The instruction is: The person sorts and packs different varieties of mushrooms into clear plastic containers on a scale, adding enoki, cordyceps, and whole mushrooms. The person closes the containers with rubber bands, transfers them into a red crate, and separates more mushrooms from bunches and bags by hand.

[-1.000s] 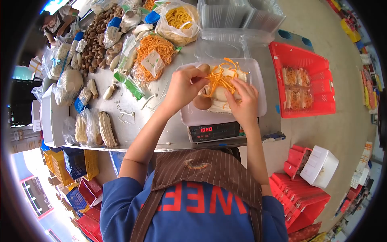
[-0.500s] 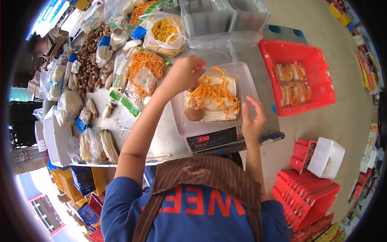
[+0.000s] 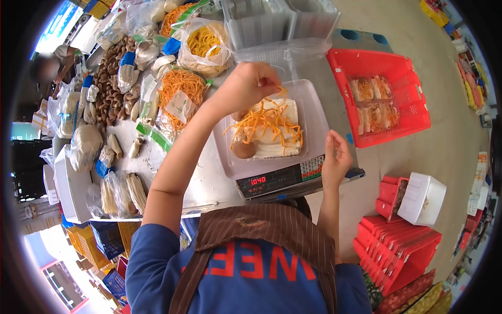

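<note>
My left hand (image 3: pixel 251 86) is above the back of a clear tray (image 3: pixel 307 123), its fingertips pinched on an orange strand (image 3: pixel 283 93). Beneath, a tangle of orange strands (image 3: pixel 266 123) lies over pale mushrooms (image 3: pixel 277 149) in the tray, and a brown mushroom cap (image 3: pixel 243 148) sits at its left. The tray rests on a scale's pale pan (image 3: pixel 230 168); the red display (image 3: pixel 258 180) reads 1.040. To the right of the pan my right hand (image 3: pixel 336 159) is raised, fingers apart, holding nothing.
Bags of orange strands (image 3: pixel 180 94) and yellow strands (image 3: pixel 205 44), brown mushrooms (image 3: pixel 111 83) and packed white mushrooms (image 3: pixel 128 76) cover the left of the table. Clear containers (image 3: pixel 259 26) stand behind. At right is a red crate (image 3: pixel 413 118) with packs. Another person (image 3: pixel 65 63) is far left.
My left hand first drew back from the tray, then came over its back edge, now with a strand. My right hand left the food and moved right. The display went from 1.080 to 1.030 to 1.040.
</note>
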The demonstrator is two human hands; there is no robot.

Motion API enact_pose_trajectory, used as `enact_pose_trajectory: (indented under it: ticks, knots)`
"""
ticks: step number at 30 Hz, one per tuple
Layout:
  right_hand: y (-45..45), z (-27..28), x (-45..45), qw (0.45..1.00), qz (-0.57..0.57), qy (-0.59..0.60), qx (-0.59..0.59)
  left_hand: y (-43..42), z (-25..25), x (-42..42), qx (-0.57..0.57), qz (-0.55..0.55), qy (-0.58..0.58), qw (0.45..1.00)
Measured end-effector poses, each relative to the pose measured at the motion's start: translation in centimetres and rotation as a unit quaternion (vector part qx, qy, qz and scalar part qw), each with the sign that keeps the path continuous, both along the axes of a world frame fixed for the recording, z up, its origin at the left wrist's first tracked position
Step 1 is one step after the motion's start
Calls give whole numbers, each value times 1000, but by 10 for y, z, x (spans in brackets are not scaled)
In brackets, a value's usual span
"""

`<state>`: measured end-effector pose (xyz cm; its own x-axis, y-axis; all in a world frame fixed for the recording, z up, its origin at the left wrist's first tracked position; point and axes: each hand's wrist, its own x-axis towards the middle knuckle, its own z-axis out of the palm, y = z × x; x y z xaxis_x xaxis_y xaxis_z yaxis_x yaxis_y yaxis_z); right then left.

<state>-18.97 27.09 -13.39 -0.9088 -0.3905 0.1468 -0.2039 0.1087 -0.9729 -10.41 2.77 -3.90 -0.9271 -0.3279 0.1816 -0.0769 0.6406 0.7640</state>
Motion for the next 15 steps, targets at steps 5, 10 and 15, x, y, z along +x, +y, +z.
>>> enact_pose_trajectory:
  ticks: [5, 10, 15]
  knots:
    - [-7, 1, 1, 1000, 17, 0, -10, 4, 35, 8, 32, 32, 50, 998]
    - [1, -6, -5, 1000, 17, -14, -12, -28, 60, 54, 48, 133, 139, 980]
    - [22, -3, -15, 999, -36, -18, -13, -100, 41, 150, -98, 297, 76, 947]
